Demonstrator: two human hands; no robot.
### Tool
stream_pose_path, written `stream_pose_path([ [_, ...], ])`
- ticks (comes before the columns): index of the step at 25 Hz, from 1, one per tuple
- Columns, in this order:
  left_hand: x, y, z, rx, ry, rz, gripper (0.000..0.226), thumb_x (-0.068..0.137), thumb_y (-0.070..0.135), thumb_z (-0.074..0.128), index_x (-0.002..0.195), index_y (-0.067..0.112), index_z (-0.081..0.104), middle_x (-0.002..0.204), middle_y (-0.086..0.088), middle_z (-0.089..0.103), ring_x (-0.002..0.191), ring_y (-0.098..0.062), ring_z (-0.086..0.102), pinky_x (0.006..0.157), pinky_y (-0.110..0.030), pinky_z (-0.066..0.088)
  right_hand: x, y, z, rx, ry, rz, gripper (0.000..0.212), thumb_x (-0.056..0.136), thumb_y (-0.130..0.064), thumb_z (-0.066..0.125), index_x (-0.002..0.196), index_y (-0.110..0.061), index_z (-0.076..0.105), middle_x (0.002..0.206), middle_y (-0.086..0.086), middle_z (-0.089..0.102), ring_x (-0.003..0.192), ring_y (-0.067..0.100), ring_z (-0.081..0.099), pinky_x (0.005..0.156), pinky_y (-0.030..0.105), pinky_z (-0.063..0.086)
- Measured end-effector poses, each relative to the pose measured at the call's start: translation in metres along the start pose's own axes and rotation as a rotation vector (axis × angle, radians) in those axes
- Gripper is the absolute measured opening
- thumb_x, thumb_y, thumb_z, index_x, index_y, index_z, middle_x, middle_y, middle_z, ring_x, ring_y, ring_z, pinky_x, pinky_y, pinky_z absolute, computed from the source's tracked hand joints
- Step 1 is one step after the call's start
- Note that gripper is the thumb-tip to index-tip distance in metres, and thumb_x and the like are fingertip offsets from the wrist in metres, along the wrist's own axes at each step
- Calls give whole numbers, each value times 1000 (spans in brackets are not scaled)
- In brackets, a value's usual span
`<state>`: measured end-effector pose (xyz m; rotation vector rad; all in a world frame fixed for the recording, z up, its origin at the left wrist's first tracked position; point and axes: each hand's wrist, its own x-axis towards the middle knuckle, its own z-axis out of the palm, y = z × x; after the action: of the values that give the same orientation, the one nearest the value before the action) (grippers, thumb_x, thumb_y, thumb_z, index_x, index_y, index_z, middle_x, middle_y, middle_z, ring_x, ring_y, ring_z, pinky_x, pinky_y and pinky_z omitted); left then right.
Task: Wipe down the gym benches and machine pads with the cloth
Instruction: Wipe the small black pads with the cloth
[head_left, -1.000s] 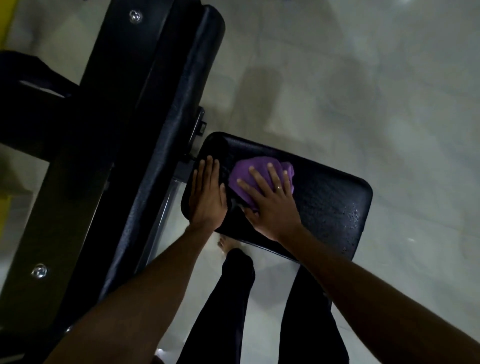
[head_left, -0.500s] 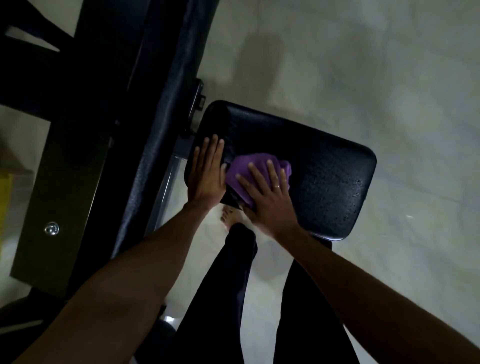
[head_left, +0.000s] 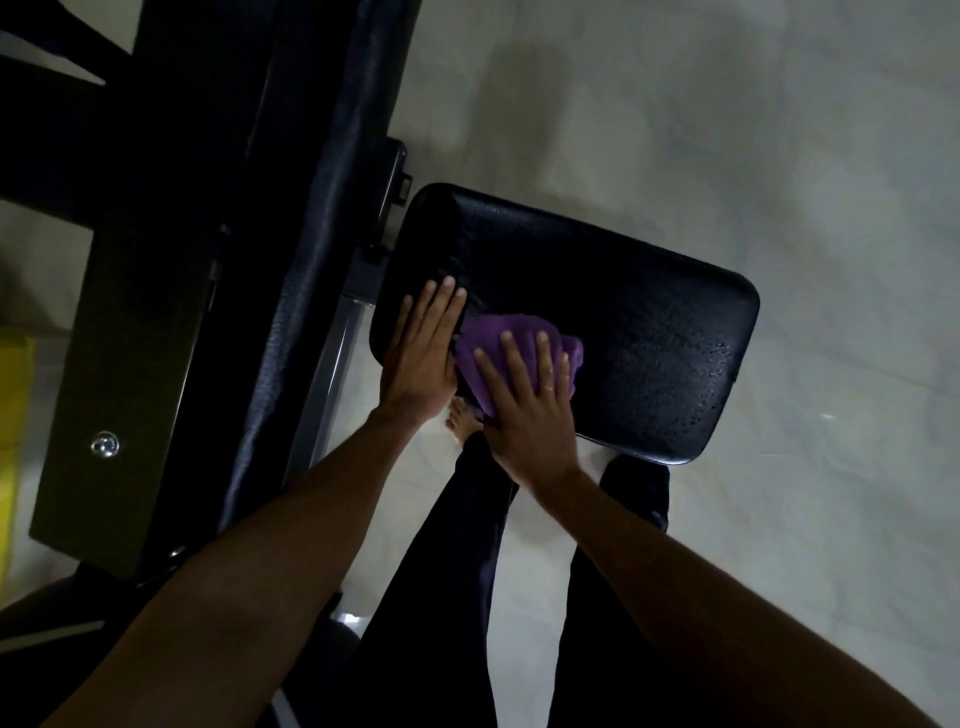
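Observation:
A black padded seat (head_left: 639, 332) lies in the middle of the view, its right part dotted with wet droplets. A crumpled purple cloth (head_left: 498, 338) sits on the seat's near left part. My right hand (head_left: 524, 400) presses flat on the cloth with fingers spread and straight. My left hand (head_left: 423, 358) rests flat on the seat's left edge, right beside the cloth, holding nothing. Left of the seat rises the long black back pad (head_left: 322, 234) of the bench.
The bench's dark metal frame (head_left: 130, 338) with a bolt fills the left side. A yellow object (head_left: 13, 415) shows at the far left edge. My legs in dark trousers and a bare foot (head_left: 462, 423) stand under the seat on pale floor tiles (head_left: 779, 130).
Both hands with the cloth have slid back from near the seat's far left corner toward its near edge. The view has shifted a little.

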<state>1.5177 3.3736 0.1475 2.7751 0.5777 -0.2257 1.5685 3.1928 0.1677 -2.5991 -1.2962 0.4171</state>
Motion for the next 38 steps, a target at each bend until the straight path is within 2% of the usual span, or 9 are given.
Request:
stream_pose_path([
  [2, 1, 2, 1, -1, 11, -21, 57, 105, 28, 27, 158, 11, 21, 167, -8, 15, 155, -23, 8, 126, -46, 10, -20, 38, -5, -88, 19, -130, 78, 90, -50, 54, 160, -24, 30, 168, 14, 21, 154, 44, 10, 122, 66, 13],
  [5, 2, 3, 1, -15, 18, -42, 56, 105, 27, 24, 159, 13, 19, 167, -7, 14, 156, -22, 6, 126, -46, 9, -46, 74, -18, -130, 42, 19, 88, 84, -42, 71, 159, -21, 32, 167, 16, 22, 153, 46, 11, 123, 65, 10],
  [9, 0, 3, 5, -3, 26, -37, 57, 105, 31, 25, 159, 13, 17, 168, -7, 14, 155, -23, 8, 125, -49, 14, -18, 15, -6, -70, 35, 182, 75, 92, -41, 51, 161, -20, 28, 169, 16, 15, 153, 49, 7, 120, 70, 5],
  [13, -1, -4, 9, 4, 11, 15, 73, 100, 49, 37, 159, 9, 20, 166, -9, 10, 155, -26, 10, 126, -48, 10, 29, -16, 8, -60, -17, 7, 90, 89, -48, 70, 162, -22, 23, 169, 13, 13, 155, 43, 6, 123, 64, 3],
  [18, 1, 8, 5, -55, 56, -58, 56, 103, 23, 28, 157, 9, 27, 166, -9, 21, 155, -25, 11, 126, -49, 10, -24, 66, -20, -90, 28, -127, 84, 87, -53, 67, 159, -22, 34, 167, 12, 25, 154, 43, 14, 123, 63, 13],
  [25, 16, 33, 9, -88, 122, -68, 53, 106, 27, 26, 156, 13, 32, 163, -8, 29, 153, -26, 19, 125, -51, 12, 60, 86, -51, -45, 39, 376, 77, 89, -53, 48, 160, -29, 29, 168, 10, 20, 154, 46, 6, 123, 62, -3],
  [32, 16, 35, 14, 10, 86, -80, 58, 106, 33, 21, 161, 15, 17, 169, -6, 10, 156, -24, 4, 126, -50, 6, -16, 94, -46, -146, -77, -79, 80, 88, -46, 59, 160, -29, 29, 169, 9, 19, 156, 39, 4, 125, 60, 4],
  [35, 15, 35, 14, 12, 99, -79, 58, 105, 31, 25, 161, 14, 18, 168, -7, 12, 156, -26, 7, 125, -51, 8, -4, 131, -62, -193, -92, 94, 90, 85, -65, 56, 162, -31, 23, 170, 7, 14, 156, 39, -2, 124, 55, -11],
  [38, 18, 41, 12, -14, 127, -93, 57, 104, 27, 29, 158, 12, 26, 166, -8, 22, 154, -28, 14, 125, -53, 9, 60, 108, -62, -73, -44, 460, 85, 90, -60, 52, 162, -36, 14, 171, 6, 5, 155, 40, -7, 123, 60, -9],
])
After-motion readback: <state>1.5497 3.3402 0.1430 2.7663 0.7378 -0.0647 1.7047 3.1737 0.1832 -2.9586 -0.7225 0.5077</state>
